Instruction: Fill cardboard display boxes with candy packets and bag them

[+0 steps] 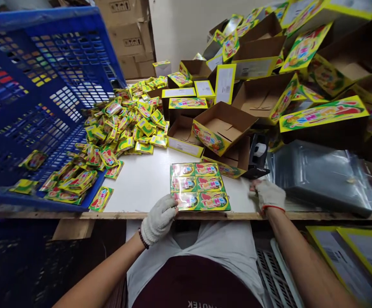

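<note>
A flat block of small yellow-green boxes [200, 187], laid in two columns under shiny clear film, sits at the front edge of the white table. My left hand [160, 217], in a white knit glove, has its fingers curled against the block's near left corner. To the right of the block, my gloved right hand [270, 196] is closed, its bare-looking fingertips pressed together; what they hold, if anything, is too small to make out. Just beyond it stands a black tape dispenser [259, 156] with a pale roll.
A blue plastic crate [54, 55] lies tipped at the left, with loose small boxes [128, 122] spilling from it. Open display cartons [224, 124] are heaped behind and to the right. A stack of clear plastic sheets [320, 171] lies beside my right hand.
</note>
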Motion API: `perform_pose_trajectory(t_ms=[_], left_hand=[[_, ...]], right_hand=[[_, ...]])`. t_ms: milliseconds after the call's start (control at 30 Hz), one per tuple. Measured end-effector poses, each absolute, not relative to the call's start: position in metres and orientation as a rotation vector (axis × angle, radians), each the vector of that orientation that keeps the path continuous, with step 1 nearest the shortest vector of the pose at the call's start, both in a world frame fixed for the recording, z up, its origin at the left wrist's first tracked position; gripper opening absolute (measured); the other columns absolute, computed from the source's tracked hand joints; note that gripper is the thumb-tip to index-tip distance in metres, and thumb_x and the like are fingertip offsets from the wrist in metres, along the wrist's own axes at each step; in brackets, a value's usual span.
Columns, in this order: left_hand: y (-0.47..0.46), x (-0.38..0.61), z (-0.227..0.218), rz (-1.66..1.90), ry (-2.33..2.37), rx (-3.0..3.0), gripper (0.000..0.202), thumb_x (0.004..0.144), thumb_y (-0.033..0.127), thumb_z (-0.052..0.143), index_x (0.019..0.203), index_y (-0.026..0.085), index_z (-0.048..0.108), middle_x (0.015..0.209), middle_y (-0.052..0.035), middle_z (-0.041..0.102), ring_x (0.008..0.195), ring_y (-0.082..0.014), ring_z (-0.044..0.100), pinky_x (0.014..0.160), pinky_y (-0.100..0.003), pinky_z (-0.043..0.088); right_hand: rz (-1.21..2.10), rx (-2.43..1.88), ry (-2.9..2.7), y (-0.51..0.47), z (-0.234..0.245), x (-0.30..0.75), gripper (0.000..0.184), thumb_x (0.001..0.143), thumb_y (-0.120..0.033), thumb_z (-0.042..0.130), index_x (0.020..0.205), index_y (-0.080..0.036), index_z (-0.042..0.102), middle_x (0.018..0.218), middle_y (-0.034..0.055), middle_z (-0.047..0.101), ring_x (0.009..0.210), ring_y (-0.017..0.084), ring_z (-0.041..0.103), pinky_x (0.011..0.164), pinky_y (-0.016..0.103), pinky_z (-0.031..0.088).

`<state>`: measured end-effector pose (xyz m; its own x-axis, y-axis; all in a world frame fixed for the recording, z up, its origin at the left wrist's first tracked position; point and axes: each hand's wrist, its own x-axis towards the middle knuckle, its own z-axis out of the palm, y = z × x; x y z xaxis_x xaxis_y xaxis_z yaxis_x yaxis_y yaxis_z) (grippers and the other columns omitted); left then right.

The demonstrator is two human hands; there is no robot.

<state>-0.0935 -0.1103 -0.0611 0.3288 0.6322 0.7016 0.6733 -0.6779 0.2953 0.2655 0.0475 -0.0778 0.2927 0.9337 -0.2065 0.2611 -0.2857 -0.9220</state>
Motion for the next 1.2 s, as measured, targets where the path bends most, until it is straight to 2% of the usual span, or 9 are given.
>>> perform_pose_trajectory(t_ms=[200,433,533,633,733,800,1000,1100,1200], left_hand=[[-0.113,-0.089,-0.060,-1.256,-1.280,-2.396,0.014,0.093,0.008,0.052,0.097,0.018,0.061,0.095,-0.0091,0.068,0.092,-0.0175,0.065,0.079,-0.035,0.058],[-0.117,-0.090,-0.058,-1.020,-1.375,-2.489,0.023,0.097,0.010,0.046,0.084,0.018,0.063,0.083,-0.0055,0.063,0.077,-0.0150,0.056,0.069,-0.029,0.052],[-0.117,-0.097,-0.060,-0.988,-1.324,-2.556,0.024,0.099,0.012,0.041,0.096,0.018,0.064,0.090,-0.0071,0.064,0.084,-0.0161,0.059,0.074,-0.031,0.054],[-0.118,-0.102,-0.056,-1.007,-1.243,-2.601,0.032,0.097,0.013,0.039,0.124,0.017,0.056,0.103,-0.0100,0.064,0.094,-0.0188,0.059,0.081,-0.035,0.054],[-0.119,-0.100,-0.044,-0.837,-1.277,-2.663,0.046,0.096,0.021,0.044,0.142,0.020,0.044,0.104,-0.0097,0.061,0.093,-0.0222,0.057,0.077,-0.038,0.051],[-0.121,-0.095,-0.035,-0.700,-1.330,-2.657,0.048,0.097,0.028,0.049,0.144,0.025,0.045,0.102,-0.0085,0.059,0.091,-0.0237,0.055,0.073,-0.038,0.048],[-0.122,-0.072,-0.021,-0.590,-1.538,-2.573,0.037,0.095,0.049,0.055,0.122,0.025,0.064,0.103,-0.0098,0.058,0.095,-0.0266,0.052,0.073,-0.038,0.041],[-0.115,-0.057,-0.028,-0.691,-1.648,-2.442,0.025,0.095,0.045,0.056,0.093,0.023,0.069,0.089,-0.0067,0.058,0.083,-0.0232,0.051,0.066,-0.035,0.035],[-0.108,-0.048,-0.038,-0.737,-1.649,-2.383,0.026,0.095,0.035,0.058,0.073,0.022,0.064,0.079,-0.0043,0.058,0.075,-0.0202,0.049,0.062,-0.033,0.030]], right_hand=[[1.100,-1.694,-1.139,0.012,-0.047,0.241,0.049,0.057,-0.070,0.070,0.059,-0.026,0.048,0.046,-0.0014,0.046,0.040,0.014,0.039,0.037,0.029,0.031],[1.648,-1.526,-1.211,-0.101,-0.016,0.152,0.054,0.063,-0.076,0.074,0.069,-0.024,0.062,0.057,0.0019,0.058,0.048,0.014,0.047,0.043,0.029,0.039],[1.790,-1.489,-1.060,-0.119,-0.021,0.121,0.059,0.056,-0.076,0.079,0.076,-0.022,0.065,0.066,0.0038,0.065,0.048,0.012,0.050,0.043,0.027,0.039],[1.754,-1.476,-1.000,-0.116,-0.028,0.110,0.062,0.054,-0.073,0.082,0.077,-0.018,0.068,0.066,0.0048,0.067,0.047,0.011,0.050,0.044,0.025,0.038],[1.758,-1.491,-1.019,-0.111,-0.031,0.110,0.063,0.054,-0.072,0.083,0.076,-0.015,0.069,0.061,0.0042,0.066,0.045,0.010,0.049,0.044,0.024,0.037],[1.767,-1.497,-1.025,-0.111,-0.033,0.110,0.064,0.053,-0.073,0.082,0.076,-0.014,0.070,0.061,0.0040,0.066,0.045,0.009,0.050,0.044,0.024,0.037],[1.735,-1.533,-1.090,-0.110,-0.038,0.107,0.061,0.057,-0.075,0.077,0.071,-0.016,0.069,0.053,0.0010,0.061,0.046,0.011,0.051,0.047,0.025,0.041],[1.694,-1.593,-1.160,-0.107,-0.041,0.105,0.055,0.062,-0.072,0.075,0.062,-0.018,0.064,0.051,0.0008,0.059,0.047,0.012,0.052,0.048,0.025,0.042],[1.766,-1.591,-1.118,-0.107,-0.048,0.105,0.049,0.062,-0.066,0.076,0.070,-0.019,0.066,0.058,0.0006,0.062,0.050,0.013,0.055,0.047,0.024,0.042]])
